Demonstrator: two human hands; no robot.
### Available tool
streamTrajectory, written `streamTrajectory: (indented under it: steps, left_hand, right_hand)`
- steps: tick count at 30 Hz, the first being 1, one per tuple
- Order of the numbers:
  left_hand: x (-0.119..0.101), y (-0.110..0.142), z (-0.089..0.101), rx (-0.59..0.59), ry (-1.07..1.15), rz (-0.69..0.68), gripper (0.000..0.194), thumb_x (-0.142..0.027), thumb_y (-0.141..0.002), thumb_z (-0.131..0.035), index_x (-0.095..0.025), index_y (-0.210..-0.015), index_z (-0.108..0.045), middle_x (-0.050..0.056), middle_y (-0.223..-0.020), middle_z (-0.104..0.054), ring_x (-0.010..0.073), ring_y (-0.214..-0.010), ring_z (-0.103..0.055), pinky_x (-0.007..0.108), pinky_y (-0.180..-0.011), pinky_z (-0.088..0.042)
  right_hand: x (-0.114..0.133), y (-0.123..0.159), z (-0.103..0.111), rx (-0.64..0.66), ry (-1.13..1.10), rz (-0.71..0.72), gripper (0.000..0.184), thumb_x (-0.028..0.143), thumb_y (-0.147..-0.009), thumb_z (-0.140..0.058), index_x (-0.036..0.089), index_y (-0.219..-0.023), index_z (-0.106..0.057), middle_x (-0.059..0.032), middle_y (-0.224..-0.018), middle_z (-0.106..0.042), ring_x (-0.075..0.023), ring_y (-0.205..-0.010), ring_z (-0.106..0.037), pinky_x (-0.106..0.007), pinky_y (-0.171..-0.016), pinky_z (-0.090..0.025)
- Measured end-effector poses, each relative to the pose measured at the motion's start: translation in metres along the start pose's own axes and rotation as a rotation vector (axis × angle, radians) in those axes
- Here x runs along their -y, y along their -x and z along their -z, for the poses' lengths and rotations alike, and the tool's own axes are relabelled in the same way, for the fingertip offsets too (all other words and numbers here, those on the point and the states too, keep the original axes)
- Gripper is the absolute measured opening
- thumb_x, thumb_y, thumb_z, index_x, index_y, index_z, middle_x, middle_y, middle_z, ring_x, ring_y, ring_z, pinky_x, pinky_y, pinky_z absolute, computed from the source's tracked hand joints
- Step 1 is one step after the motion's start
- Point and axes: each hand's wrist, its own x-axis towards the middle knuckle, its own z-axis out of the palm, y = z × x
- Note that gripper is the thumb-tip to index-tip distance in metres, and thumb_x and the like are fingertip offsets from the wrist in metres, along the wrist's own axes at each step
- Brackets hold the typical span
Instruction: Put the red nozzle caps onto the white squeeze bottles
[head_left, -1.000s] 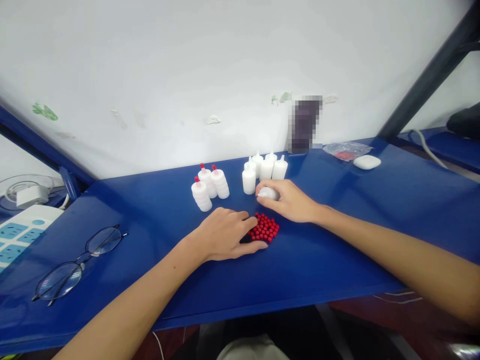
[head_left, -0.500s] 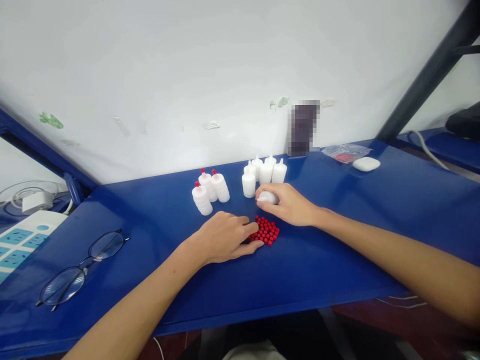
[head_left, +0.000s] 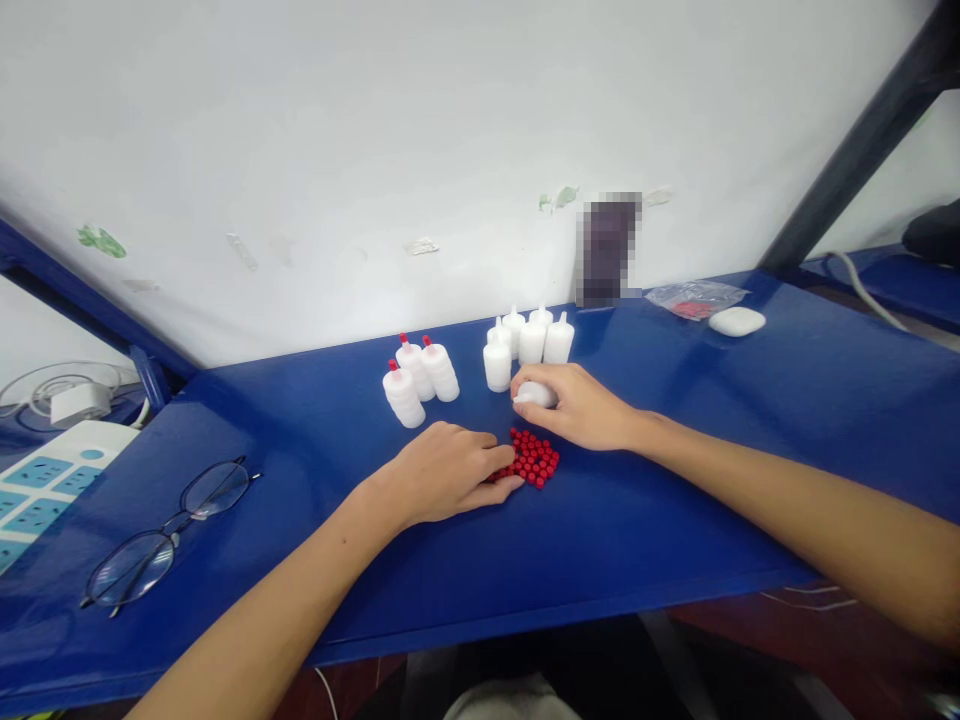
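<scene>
My right hand (head_left: 574, 405) is wrapped round a white dropper bottle (head_left: 537, 394), tilted with its bare nozzle pointing left. My left hand (head_left: 454, 470) rests at the left side of a pile of small red caps (head_left: 537, 462), thumb and index finger apart at the tips. Its other fingers are bent, and the palm side is hidden. Behind my right hand stand several uncapped white bottles (head_left: 498, 366). Three white bottles with red caps (head_left: 405, 398) stand further left, beyond my left hand.
Eyeglasses (head_left: 135, 568) and a power strip (head_left: 52, 480) are at the left of the blue table (head_left: 600, 560). At the back right lie a clear plastic bag (head_left: 694, 298) with red pieces and a white rounded case (head_left: 737, 321). A pixelated dark object (head_left: 609, 250) leans against the wall.
My left thumb has drawn back a little to the left over the red caps, closer to the index finger. My right hand keeps its hold on the bottle. The view shifts slightly.
</scene>
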Motion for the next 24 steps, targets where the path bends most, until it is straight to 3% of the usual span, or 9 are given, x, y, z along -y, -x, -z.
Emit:
streamTrajectory:
  steps: [12, 15, 18, 21, 24]
  left_hand:
    - [0.001, 0.0, 0.0, 0.004, 0.055, -0.014, 0.034, -0.038, -0.103, -0.04, -0.017, -0.08, -0.054, -0.002, -0.069, -0.058, 0.0126, -0.055, -0.052, 0.028, -0.051, -0.024]
    - [0.002, 0.0, 0.0, 0.001, 0.056, -0.027, 0.033, -0.034, -0.103, -0.042, -0.017, -0.076, -0.052, -0.002, -0.067, -0.057, 0.012, -0.055, -0.051, 0.029, -0.052, -0.024]
    - [0.005, 0.001, -0.001, -0.025, 0.119, -0.025, 0.034, -0.031, -0.101, -0.045, -0.017, -0.071, -0.047, -0.003, -0.063, -0.054, 0.0104, -0.052, -0.047, 0.029, -0.051, -0.024]
    - [0.009, 0.003, -0.003, -0.135, 0.18, -0.024, 0.036, -0.028, -0.1, -0.043, -0.018, -0.066, -0.043, -0.005, -0.058, -0.048, 0.0089, -0.049, -0.04, 0.027, -0.05, -0.026]
    - [0.013, 0.004, -0.006, -0.393, 0.125, -0.013, 0.035, -0.023, -0.098, -0.043, -0.018, -0.064, -0.041, -0.005, -0.054, -0.042, 0.0085, -0.047, -0.035, 0.026, -0.05, -0.027]
  right_hand:
    - [0.002, 0.002, 0.001, 0.011, 0.069, 0.023, 0.01, 0.025, -0.085, -0.056, 0.02, -0.091, -0.062, -0.0007, -0.09, -0.069, -0.015, -0.074, -0.059, -0.027, -0.068, -0.04]
    - [0.001, 0.003, 0.001, 0.002, 0.079, 0.025, 0.017, 0.029, -0.088, -0.055, 0.021, -0.101, -0.062, -0.0005, -0.093, -0.07, -0.0151, -0.072, -0.059, -0.028, -0.067, -0.04]
    - [0.001, 0.005, 0.002, 0.005, 0.067, 0.062, 0.026, 0.035, -0.093, -0.051, 0.023, -0.113, -0.061, -0.0018, -0.106, -0.07, -0.0174, -0.085, -0.063, -0.029, -0.073, -0.042]
    - [0.004, 0.006, 0.002, 0.014, 0.088, 0.112, 0.025, 0.036, -0.095, -0.047, 0.023, -0.112, -0.06, -0.0032, -0.111, -0.068, -0.0186, -0.092, -0.062, -0.03, -0.077, -0.041]
    - [0.01, 0.008, 0.003, 0.028, 0.129, 0.142, 0.018, 0.034, -0.094, -0.047, 0.02, -0.098, -0.058, -0.0026, -0.091, -0.066, -0.0169, -0.078, -0.057, -0.029, -0.071, -0.039]
